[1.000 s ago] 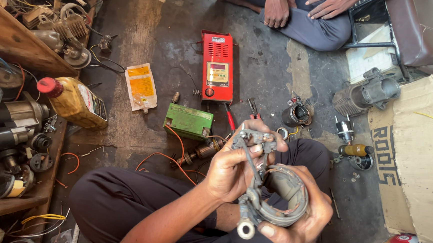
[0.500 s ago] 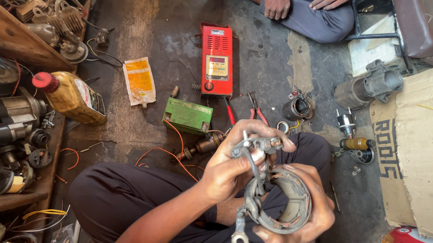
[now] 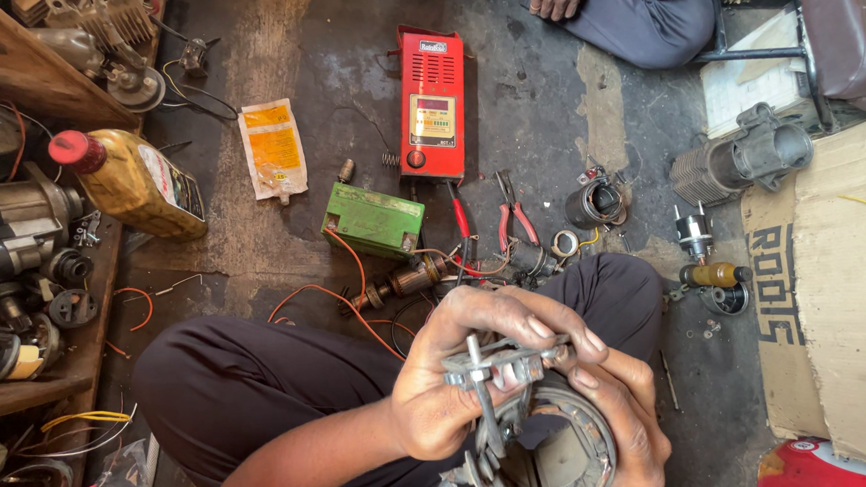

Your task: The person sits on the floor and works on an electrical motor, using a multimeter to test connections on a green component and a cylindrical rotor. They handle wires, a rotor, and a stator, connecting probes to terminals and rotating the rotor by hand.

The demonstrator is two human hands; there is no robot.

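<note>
I sit cross-legged on a dirty floor with both hands over my lap. My left hand grips a grey metal bracket piece with thin arms that sits on top of a round metal motor housing. My right hand cups that housing from the right and below, fingers curled over its rim. The housing's open end faces me, with dark parts inside. On the floor just beyond my knees lie a small armature and orange wires.
A green battery, a red tester box and red-handled pliers lie ahead. An oil bottle and motor parts sit on a wooden shelf at left. Cardboard and an engine cylinder are at right. Another person sits at the top.
Both hands and the housing have come lower and nearer to me. My left fingers have closed further over the bracket piece, and my right hand has wrapped more around the housing.
</note>
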